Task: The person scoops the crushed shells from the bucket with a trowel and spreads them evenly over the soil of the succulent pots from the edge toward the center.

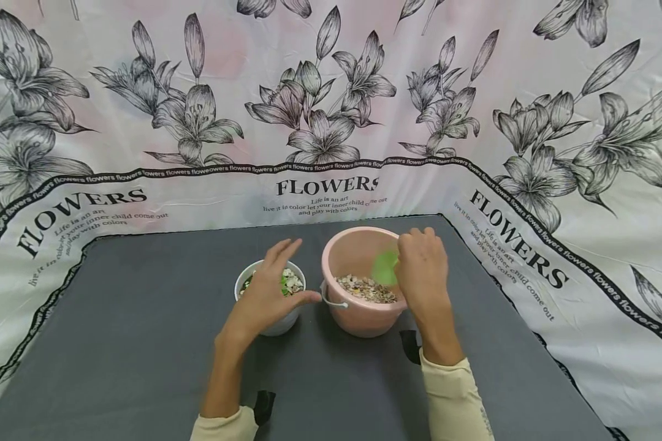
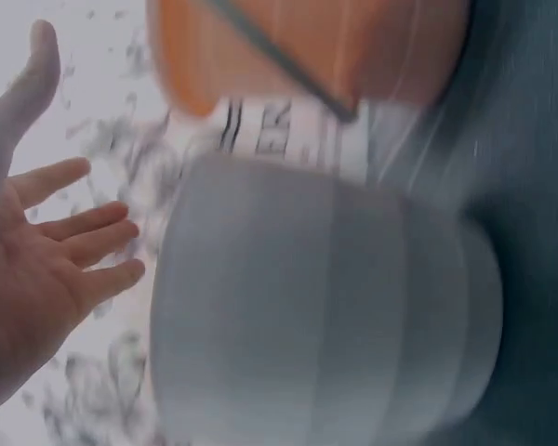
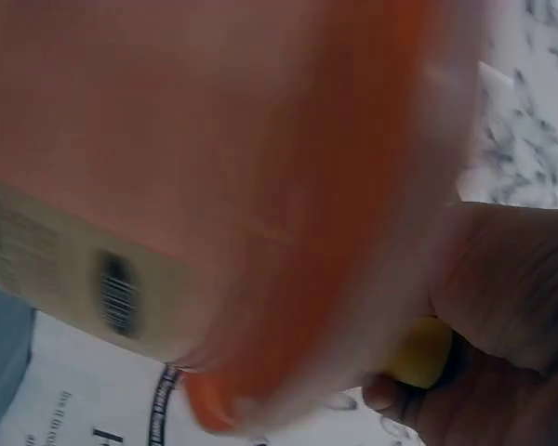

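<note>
My right hand [image 1: 422, 269] grips a small green trowel [image 1: 385, 268] over the right rim of a pink bucket [image 1: 364, 320]. The trowel's blade hangs inside, above a layer of mixed pebble-like bits [image 1: 368, 289]. In the right wrist view a yellow handle end [image 3: 420, 353] shows within the curled fingers, while the bucket's wall fills much of the picture. My left hand [image 1: 263, 300], fingers spread, is over a white pot [image 1: 280, 324] and partly covers it from the head camera. Green and whitish pieces [image 1: 292, 282] show in that pot. The left wrist view has the palm beside the pot's rim.
The bucket's wire handle [image 1: 333, 300] hangs on its left side, between the two containers. Two black patches [image 1: 410, 346] lie on the grey tabletop [image 1: 143, 331] near the forearms. A flower-printed sheet [image 1: 320, 190] borders the table at the back and sides.
</note>
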`<state>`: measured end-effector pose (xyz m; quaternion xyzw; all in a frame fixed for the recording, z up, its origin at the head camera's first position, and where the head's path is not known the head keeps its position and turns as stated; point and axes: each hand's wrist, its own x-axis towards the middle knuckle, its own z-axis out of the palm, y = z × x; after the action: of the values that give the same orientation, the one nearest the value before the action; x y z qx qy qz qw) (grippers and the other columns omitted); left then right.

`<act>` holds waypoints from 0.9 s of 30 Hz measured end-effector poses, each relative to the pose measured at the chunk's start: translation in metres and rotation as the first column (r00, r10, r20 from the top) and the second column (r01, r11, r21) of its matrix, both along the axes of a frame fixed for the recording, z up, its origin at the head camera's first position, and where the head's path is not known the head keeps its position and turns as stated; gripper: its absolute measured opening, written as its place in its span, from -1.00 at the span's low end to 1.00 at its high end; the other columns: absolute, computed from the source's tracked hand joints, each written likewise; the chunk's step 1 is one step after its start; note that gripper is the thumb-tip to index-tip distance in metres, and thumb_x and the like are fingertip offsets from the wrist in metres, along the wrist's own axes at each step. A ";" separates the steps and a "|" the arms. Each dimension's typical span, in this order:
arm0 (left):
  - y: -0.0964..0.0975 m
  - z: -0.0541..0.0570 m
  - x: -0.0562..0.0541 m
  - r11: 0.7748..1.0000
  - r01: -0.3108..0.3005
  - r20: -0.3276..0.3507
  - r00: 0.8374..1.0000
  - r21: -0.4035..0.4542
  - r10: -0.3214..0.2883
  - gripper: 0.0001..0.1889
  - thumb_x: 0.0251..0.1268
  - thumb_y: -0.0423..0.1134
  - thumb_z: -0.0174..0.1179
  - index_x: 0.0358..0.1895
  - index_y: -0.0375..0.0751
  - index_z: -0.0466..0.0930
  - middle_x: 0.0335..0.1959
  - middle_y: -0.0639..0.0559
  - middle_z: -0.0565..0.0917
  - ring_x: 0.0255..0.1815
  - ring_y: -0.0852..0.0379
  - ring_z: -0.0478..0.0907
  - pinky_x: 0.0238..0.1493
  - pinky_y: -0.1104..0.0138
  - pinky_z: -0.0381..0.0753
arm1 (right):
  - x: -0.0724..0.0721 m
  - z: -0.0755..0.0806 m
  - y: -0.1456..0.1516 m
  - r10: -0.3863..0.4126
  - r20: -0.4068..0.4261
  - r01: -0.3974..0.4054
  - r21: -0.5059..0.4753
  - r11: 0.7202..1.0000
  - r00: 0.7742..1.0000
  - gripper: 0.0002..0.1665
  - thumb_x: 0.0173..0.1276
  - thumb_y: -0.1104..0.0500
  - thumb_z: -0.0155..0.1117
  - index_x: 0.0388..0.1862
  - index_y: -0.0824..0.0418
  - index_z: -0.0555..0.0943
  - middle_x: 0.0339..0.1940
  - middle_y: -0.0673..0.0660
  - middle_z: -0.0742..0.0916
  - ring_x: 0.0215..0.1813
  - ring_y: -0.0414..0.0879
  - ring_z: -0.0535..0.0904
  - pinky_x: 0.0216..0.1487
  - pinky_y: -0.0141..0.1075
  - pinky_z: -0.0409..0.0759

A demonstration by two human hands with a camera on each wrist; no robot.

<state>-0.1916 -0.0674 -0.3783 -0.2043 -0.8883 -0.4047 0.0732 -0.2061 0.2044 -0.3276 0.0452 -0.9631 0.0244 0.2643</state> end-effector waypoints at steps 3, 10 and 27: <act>0.020 0.000 -0.001 0.998 0.064 -0.001 0.998 -0.024 -0.064 0.03 0.17 0.09 0.53 0.66 -0.10 0.20 0.68 -0.23 0.20 0.64 -0.32 0.28 0.47 -0.22 0.47 | -0.006 -0.019 -0.006 -0.021 -0.001 0.021 0.069 0.997 1.000 -0.76 0.16 0.54 0.38 -0.59 0.28 0.69 -0.43 0.28 0.71 -0.29 0.20 0.54 -0.14 0.02 0.61; 0.040 -0.009 -0.002 0.991 0.126 -0.071 0.989 -0.034 -0.128 -0.29 0.25 -0.06 0.49 0.43 -0.27 0.55 0.56 -0.35 0.39 0.58 -0.27 0.39 0.46 -0.10 0.52 | -0.010 -0.028 -0.011 -0.106 0.089 0.097 0.099 0.990 0.990 -0.77 0.14 0.50 0.37 -0.63 0.30 0.61 -0.49 0.34 0.69 -0.36 0.24 0.57 -0.24 0.04 0.65; 0.042 -0.006 -0.004 0.996 0.083 -0.036 0.996 -0.010 -0.084 -0.35 0.19 -0.08 0.52 0.36 -0.18 0.63 0.55 -0.34 0.41 0.54 -0.26 0.45 0.42 -0.09 0.56 | -0.022 -0.024 -0.003 -0.044 0.216 0.120 -0.350 0.929 0.975 -0.54 -0.03 0.38 0.02 -0.88 0.00 0.09 -0.74 -0.11 0.08 -0.53 -0.13 -0.02 -0.50 -0.21 0.03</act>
<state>-0.1960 -0.0250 -0.3843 -0.2490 -0.8791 -0.4000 0.0717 -0.2284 0.2011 -0.3512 -0.0473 -0.9653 0.1942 0.1683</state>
